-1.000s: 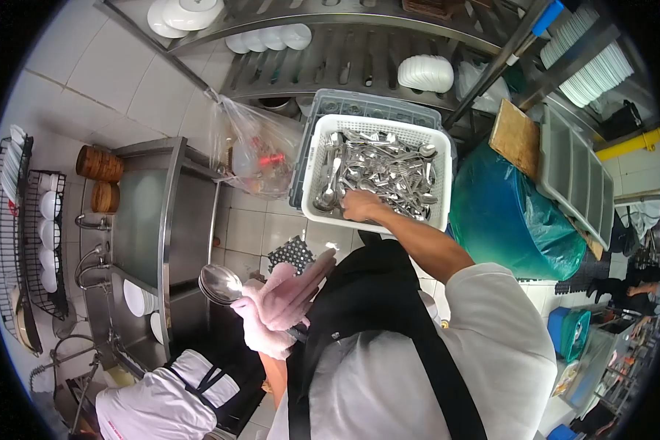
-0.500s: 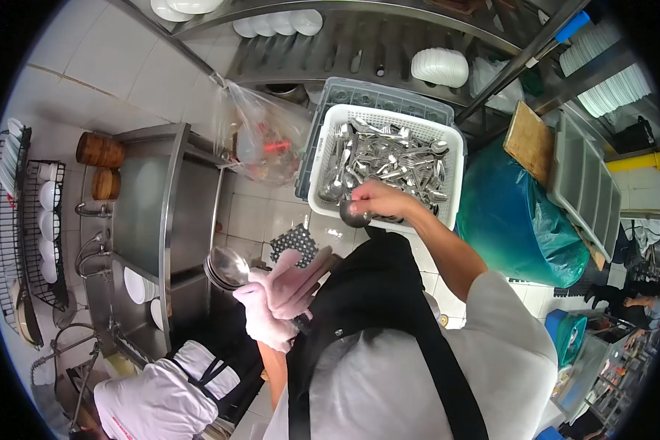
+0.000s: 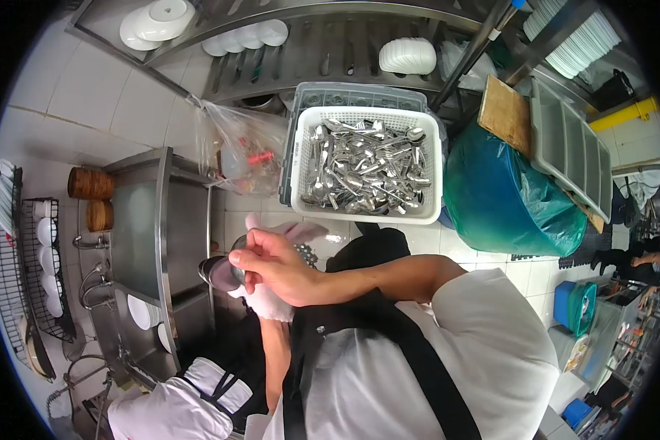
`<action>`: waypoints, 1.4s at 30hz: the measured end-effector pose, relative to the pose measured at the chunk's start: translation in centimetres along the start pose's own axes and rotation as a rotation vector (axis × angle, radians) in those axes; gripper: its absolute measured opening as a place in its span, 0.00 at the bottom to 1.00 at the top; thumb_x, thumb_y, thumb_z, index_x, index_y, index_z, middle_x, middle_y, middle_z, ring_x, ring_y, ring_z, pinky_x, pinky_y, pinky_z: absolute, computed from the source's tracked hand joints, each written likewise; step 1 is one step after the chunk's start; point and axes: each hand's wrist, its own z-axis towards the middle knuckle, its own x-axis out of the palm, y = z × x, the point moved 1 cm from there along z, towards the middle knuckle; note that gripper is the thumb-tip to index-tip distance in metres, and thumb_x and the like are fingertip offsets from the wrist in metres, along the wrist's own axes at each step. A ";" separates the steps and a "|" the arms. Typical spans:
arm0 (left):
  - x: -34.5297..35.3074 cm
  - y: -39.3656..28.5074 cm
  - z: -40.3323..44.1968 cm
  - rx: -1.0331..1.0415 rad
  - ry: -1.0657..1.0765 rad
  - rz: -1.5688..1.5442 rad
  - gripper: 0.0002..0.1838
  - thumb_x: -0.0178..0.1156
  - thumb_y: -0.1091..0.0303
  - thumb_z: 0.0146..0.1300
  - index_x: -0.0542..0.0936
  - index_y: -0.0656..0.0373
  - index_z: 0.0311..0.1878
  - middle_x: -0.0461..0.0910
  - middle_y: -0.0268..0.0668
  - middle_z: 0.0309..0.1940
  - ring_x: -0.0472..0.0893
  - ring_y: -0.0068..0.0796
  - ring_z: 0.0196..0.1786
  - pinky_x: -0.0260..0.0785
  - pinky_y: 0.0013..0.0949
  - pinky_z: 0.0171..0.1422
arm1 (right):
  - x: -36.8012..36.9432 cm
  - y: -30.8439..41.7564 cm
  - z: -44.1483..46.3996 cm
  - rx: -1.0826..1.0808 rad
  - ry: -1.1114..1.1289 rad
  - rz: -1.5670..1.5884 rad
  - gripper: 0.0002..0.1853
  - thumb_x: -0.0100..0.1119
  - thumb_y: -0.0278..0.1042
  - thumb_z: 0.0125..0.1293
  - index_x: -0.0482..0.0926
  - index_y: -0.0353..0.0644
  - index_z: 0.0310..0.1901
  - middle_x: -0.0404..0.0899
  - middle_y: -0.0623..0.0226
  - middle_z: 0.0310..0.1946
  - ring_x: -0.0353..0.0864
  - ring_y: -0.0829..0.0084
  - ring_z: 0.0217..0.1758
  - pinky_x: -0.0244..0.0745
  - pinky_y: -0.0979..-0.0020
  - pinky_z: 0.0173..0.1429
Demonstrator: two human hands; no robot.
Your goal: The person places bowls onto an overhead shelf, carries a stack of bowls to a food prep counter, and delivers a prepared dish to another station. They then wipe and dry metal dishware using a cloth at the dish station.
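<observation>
A pink cloth point(image 3: 271, 302) covers my left hand, so its fingers are hidden. Large rounded metal spoons or ladles point(image 3: 211, 273), stacked together, stick out on the left side of the cloth. My right hand point(image 3: 275, 268) is directly above the cloth, fingers curled and thumb pressed in. Grey metal shows just behind its fingertips, but I cannot tell whether they grip it. Beyond my hands, a white plastic basket point(image 3: 367, 215) holds a jumble of metal spoons and forks point(image 3: 367, 165).
A grey crate point(image 3: 359, 92) lies under the basket. To the left are a steel sink unit point(image 3: 165, 242) and a clear bag point(image 3: 238, 147). A green-blue lined bin point(image 3: 491, 191) with a grey tray point(image 3: 572, 147) stands right. A person in white point(image 3: 176, 400) is at lower left.
My right hand has moved left from the basket's near edge, where it held a rounded metal piece, to above the pink cloth. The view has shifted slightly.
</observation>
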 end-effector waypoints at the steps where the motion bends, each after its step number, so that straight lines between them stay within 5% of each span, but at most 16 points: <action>1: 0.3 -0.2 -0.1 0.002 -0.002 -0.014 0.30 0.40 0.47 0.69 0.68 0.65 0.59 0.76 0.50 0.47 0.80 0.46 0.45 0.76 0.41 0.47 | -0.4 -0.6 0.4 -0.061 -0.003 -0.044 0.12 0.61 0.34 0.68 0.69 0.42 0.33 0.73 0.70 0.28 0.77 0.78 0.25 0.77 0.72 0.27; 4: 1.1 -0.2 -0.5 -0.007 -0.013 -0.062 0.29 0.42 0.47 0.69 0.68 0.65 0.59 0.77 0.50 0.45 0.80 0.46 0.43 0.76 0.42 0.47 | -0.1 0.2 1.5 -0.087 -0.169 0.029 0.09 0.61 0.32 0.68 0.69 0.41 0.35 0.75 0.68 0.30 0.77 0.78 0.30 0.77 0.73 0.28; 8: 1.9 -0.4 -1.0 -0.012 -0.049 -0.136 0.29 0.45 0.47 0.68 0.68 0.66 0.58 0.77 0.49 0.42 0.80 0.46 0.41 0.77 0.42 0.47 | -0.5 0.7 0.6 0.084 0.031 -0.117 0.07 0.61 0.28 0.65 0.73 0.40 0.41 0.76 0.66 0.33 0.76 0.76 0.32 0.77 0.73 0.31; 11: 2.3 -0.5 -1.0 -0.018 -0.077 -0.189 0.29 0.47 0.47 0.68 0.68 0.66 0.58 0.77 0.49 0.40 0.81 0.46 0.39 0.77 0.43 0.47 | -2.7 0.6 0.1 -0.375 0.265 -0.710 0.12 0.63 0.32 0.66 0.73 0.39 0.47 0.77 0.66 0.35 0.77 0.75 0.33 0.75 0.75 0.35; 12: 2.4 -0.5 -0.9 -0.018 -0.088 -0.212 0.29 0.47 0.48 0.67 0.68 0.66 0.58 0.77 0.49 0.40 0.81 0.46 0.38 0.77 0.43 0.47 | -2.8 2.6 -0.9 -0.253 0.175 -0.888 0.20 0.66 0.34 0.64 0.72 0.40 0.54 0.77 0.63 0.41 0.78 0.74 0.40 0.73 0.75 0.42; 15: -2.8 0.4 0.7 0.019 -0.104 -0.031 0.21 0.49 0.52 0.69 0.68 0.62 0.53 0.77 0.45 0.37 0.81 0.41 0.38 0.76 0.38 0.49 | -2.2 5.5 -0.5 -0.600 0.068 -1.130 0.27 0.69 0.34 0.60 0.71 0.42 0.60 0.76 0.61 0.47 0.75 0.74 0.49 0.72 0.71 0.50; 16: -3.3 0.8 0.8 0.018 -0.106 -0.032 0.21 0.49 0.52 0.69 0.68 0.62 0.53 0.77 0.45 0.37 0.81 0.41 0.38 0.76 0.38 0.49 | -2.5 5.1 -0.2 -0.321 0.166 -0.942 0.30 0.68 0.30 0.60 0.69 0.41 0.63 0.73 0.60 0.52 0.72 0.75 0.56 0.69 0.67 0.57; 19: -4.6 1.0 1.4 0.055 -0.154 0.262 0.19 0.48 0.55 0.70 0.68 0.61 0.51 0.77 0.43 0.37 0.80 0.38 0.39 0.75 0.37 0.47 | -3.5 3.2 2.8 -0.538 0.305 -0.909 0.28 0.66 0.28 0.60 0.70 0.41 0.62 0.75 0.64 0.51 0.74 0.76 0.54 0.71 0.68 0.56; 20: -5.0 1.0 1.5 0.067 -0.171 0.362 0.18 0.48 0.55 0.70 0.69 0.60 0.51 0.76 0.42 0.37 0.80 0.37 0.39 0.75 0.37 0.47 | -3.5 3.3 3.0 -0.294 0.247 -0.830 0.26 0.64 0.26 0.60 0.70 0.42 0.61 0.77 0.66 0.49 0.76 0.77 0.51 0.72 0.71 0.54; 24: -6.2 1.9 1.2 0.099 -0.254 0.734 0.14 0.48 0.59 0.70 0.69 0.59 0.49 0.76 0.40 0.37 0.79 0.34 0.40 0.73 0.36 0.45 | -2.0 6.8 1.7 -0.128 0.207 -0.999 0.24 0.65 0.29 0.61 0.72 0.41 0.59 0.78 0.65 0.48 0.78 0.75 0.50 0.74 0.71 0.52; 29: -7.5 1.6 0.6 0.139 -0.365 1.205 0.09 0.48 0.63 0.70 0.70 0.57 0.47 0.75 0.36 0.37 0.78 0.29 0.40 0.72 0.34 0.42 | -10.8 9.2 1.0 -0.404 0.205 -1.339 0.26 0.67 0.40 0.60 0.74 0.40 0.58 0.81 0.54 0.46 0.81 0.59 0.51 0.76 0.63 0.54; 32: -8.0 1.2 0.3 0.199 -0.395 1.387 0.06 0.48 0.66 0.69 0.69 0.55 0.45 0.73 0.35 0.35 0.76 0.27 0.39 0.70 0.33 0.39 | -20.4 11.9 -1.2 -0.204 -0.164 -1.954 0.16 0.62 0.41 0.61 0.81 0.37 0.44 0.80 0.53 0.44 0.79 0.50 0.50 0.73 0.54 0.56; 35: -8.1 1.0 0.1 0.345 -0.367 1.369 0.01 0.48 0.69 0.68 0.67 0.53 0.40 0.70 0.34 0.30 0.75 0.28 0.33 0.67 0.32 0.33 | -27.4 12.0 -4.8 0.552 -0.215 -2.123 0.14 0.62 0.42 0.63 0.82 0.40 0.42 0.81 0.55 0.45 0.77 0.52 0.53 0.70 0.54 0.59; 38: -8.1 1.0 -0.1 0.489 -0.339 1.344 0.04 0.48 0.72 0.67 0.65 0.50 0.36 0.66 0.33 0.24 0.74 0.28 0.26 0.64 0.30 0.27 | -27.9 12.4 -6.2 0.447 -0.146 -2.151 0.12 0.62 0.41 0.63 0.82 0.41 0.41 0.82 0.54 0.45 0.78 0.50 0.50 0.72 0.53 0.54; 41: -8.6 1.0 1.1 0.027 -0.416 1.778 0.06 0.47 0.70 0.71 0.66 0.60 0.48 0.76 0.41 0.39 0.80 0.31 0.40 0.74 0.33 0.44 | -28.1 12.4 -6.2 0.001 -0.136 -2.051 0.10 0.63 0.42 0.62 0.83 0.43 0.35 0.82 0.55 0.34 0.80 0.51 0.40 0.74 0.54 0.43; 42: -9.9 1.9 2.8 0.227 -0.407 1.950 0.06 0.48 0.75 0.68 0.68 0.61 0.47 0.74 0.40 0.40 0.79 0.30 0.40 0.73 0.30 0.41 | -27.9 12.8 -5.9 0.037 -0.152 -1.925 0.11 0.64 0.41 0.62 0.82 0.42 0.33 0.81 0.58 0.31 0.79 0.55 0.36 0.73 0.57 0.40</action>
